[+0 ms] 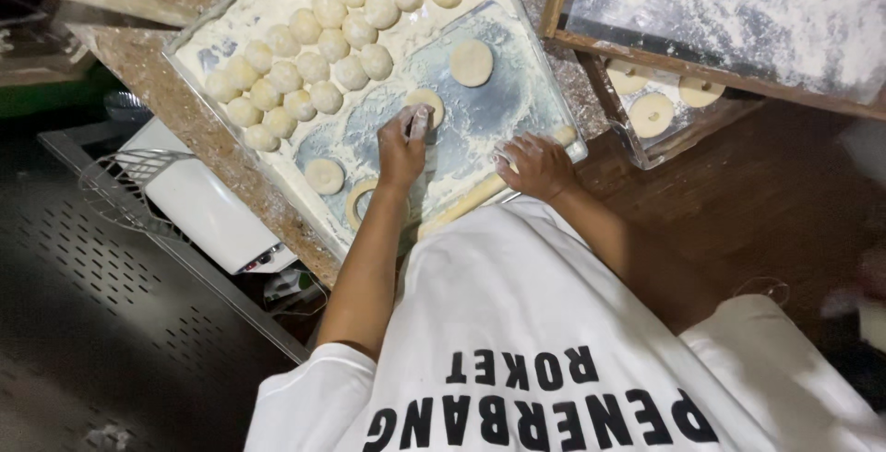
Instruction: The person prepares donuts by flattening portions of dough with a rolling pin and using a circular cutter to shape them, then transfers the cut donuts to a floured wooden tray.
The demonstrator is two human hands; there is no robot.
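White shirt fabric fills the bottom edge below my arms. My left hand (402,149) pinches a small cutter (417,123) pressed onto a flattened dough disc (425,101) on the floured tray (517,92). My right hand (537,166) rests open, fingers spread, on the tray's near edge. Dough balls (323,55) sit in rows beyond, across the tabletop (157,83).

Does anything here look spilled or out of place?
Flour is scattered past the tray onto the brown counter, and coats the left hand and right hand. Otherwise the dough balls sit in tidy rows.
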